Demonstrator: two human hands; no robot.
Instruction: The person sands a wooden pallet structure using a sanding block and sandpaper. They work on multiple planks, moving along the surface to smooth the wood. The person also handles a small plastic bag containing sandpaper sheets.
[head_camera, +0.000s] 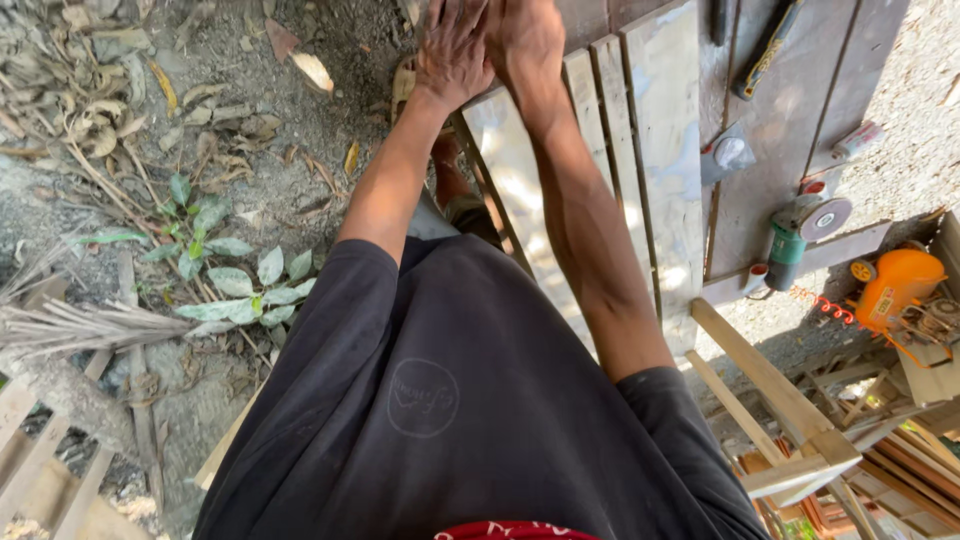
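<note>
Head view: I see left hand spread on pale boards — right hand cropped, its fingers I cannot tell.

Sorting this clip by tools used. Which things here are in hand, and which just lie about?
In hand: left hand and right hand on the pale wooden slats.
Lying about: green angle grinder, orange power tool, hammer, dry leaves.

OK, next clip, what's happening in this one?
A person in a dark shirt leans over a set of pale wooden planks lying on a workbench. Both arms stretch forward, the left hand and right hand pressed close together at the planks' far end; whether they hold anything cannot be told. A green angle grinder and a hammer lie to the right, untouched.
</note>
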